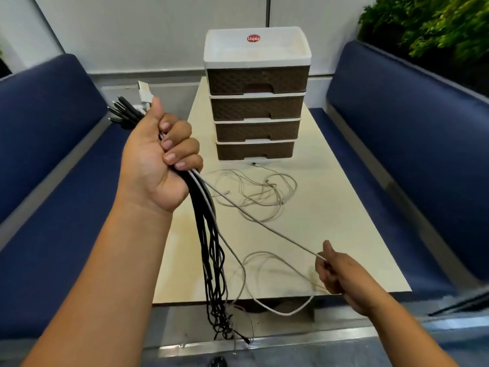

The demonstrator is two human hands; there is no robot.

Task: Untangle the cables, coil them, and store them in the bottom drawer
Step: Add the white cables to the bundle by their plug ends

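- Two bare arms reach in from the bottom edge, one at 7 o'clock and one at 5 o'clock.
- The left hand is up at about 9 o'clock. Its fingers are curled tight around a fat bunch of cables.
- Plug ends stick out of the top of that fist, some black and one white.
- Most cables in the bunch are black, with a few white ones. They hang straight down toward 6 o'clock, past the near edge of the table, and look knotted at the bottom.
- The right hand is low at about 4 o'clock. Its thumb and fingers pinch one thin white cable.
- That white cable runs in a tight straight line from the left fist down to the right hand.
- More of the white cable loops below the right hand and hangs off the table edge.
- A loose pile of pale cables lies on the cream table, near the middle.
- A small set of drawers stands on the table at 12 o'clock. It has four brown drawers and a white top with a red sticker.
- The bottom drawer looks closed, and the pale cables lie just in front of it.
- Blue seats run along both sides, at 9 o'clock and 3 o'clock.
- Green leaves show at 1 o'clock.
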